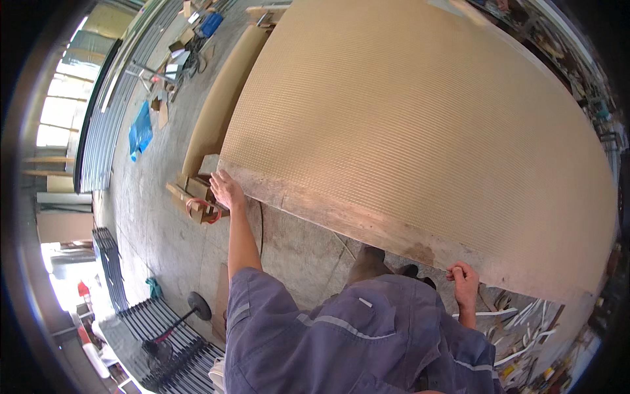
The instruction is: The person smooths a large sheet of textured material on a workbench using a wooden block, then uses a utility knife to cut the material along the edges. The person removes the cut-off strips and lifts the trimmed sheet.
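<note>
A big tan woven mat (pixel 420 125) lies flat in front of me and fills most of the view. Its near edge is a worn, greyish band (pixel 341 220). My left hand (pixel 226 189) rests on the mat's near left corner with the fingers spread. At the near edge further right, my right hand (pixel 463 276) pinches something thin, perhaps a thread or needle, too small to tell. I wear grey-blue work clothes (pixel 328 335).
A concrete floor (pixel 164 230) spreads to the left. Wooden blocks with a red loop (pixel 200 203) sit by the mat's left corner. A second rolled or stacked mat (pixel 220 105) lies beyond. Black grates (pixel 164 341), a blue sheet (pixel 140 131) and scattered strips (pixel 525 328) lie around.
</note>
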The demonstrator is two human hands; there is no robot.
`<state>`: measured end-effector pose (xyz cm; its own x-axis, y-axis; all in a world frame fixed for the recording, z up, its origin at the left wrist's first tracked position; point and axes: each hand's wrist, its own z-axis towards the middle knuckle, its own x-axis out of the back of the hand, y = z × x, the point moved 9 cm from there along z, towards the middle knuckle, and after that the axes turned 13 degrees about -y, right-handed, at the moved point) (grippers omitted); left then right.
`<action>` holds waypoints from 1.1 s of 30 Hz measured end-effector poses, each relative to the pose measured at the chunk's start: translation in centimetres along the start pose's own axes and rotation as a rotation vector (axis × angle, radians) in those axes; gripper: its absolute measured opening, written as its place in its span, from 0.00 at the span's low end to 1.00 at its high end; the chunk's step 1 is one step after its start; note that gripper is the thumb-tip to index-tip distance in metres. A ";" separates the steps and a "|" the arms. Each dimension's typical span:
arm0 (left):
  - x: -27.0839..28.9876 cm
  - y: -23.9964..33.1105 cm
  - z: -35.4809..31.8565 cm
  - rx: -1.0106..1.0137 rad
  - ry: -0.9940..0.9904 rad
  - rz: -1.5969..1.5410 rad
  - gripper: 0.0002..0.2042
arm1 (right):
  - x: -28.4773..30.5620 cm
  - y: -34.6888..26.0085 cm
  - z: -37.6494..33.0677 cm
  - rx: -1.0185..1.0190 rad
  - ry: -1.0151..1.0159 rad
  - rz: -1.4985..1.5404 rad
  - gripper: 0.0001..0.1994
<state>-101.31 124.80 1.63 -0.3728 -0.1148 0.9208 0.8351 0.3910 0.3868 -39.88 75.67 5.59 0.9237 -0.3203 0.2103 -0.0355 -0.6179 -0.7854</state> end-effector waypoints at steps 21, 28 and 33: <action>-17.8 40.3 -72.5 -1.527 -0.275 0.282 0.32 | 21.0 46.4 -25.5 -0.289 0.470 0.620 0.12; -21.7 45.5 -87.8 -1.745 -0.432 0.288 0.34 | 18.9 58.1 -38.4 -0.383 0.852 0.982 0.10; -24.4 49.6 -97.6 -1.918 -0.473 0.308 0.33 | 14.6 61.0 -39.5 -0.436 0.843 1.144 0.09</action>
<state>-11.32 57.88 3.27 0.0519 0.0841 0.9951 0.0255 -0.9962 0.0829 -43.61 4.98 -16.24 -0.1655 -0.9862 0.0007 -0.8214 0.1375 -0.5535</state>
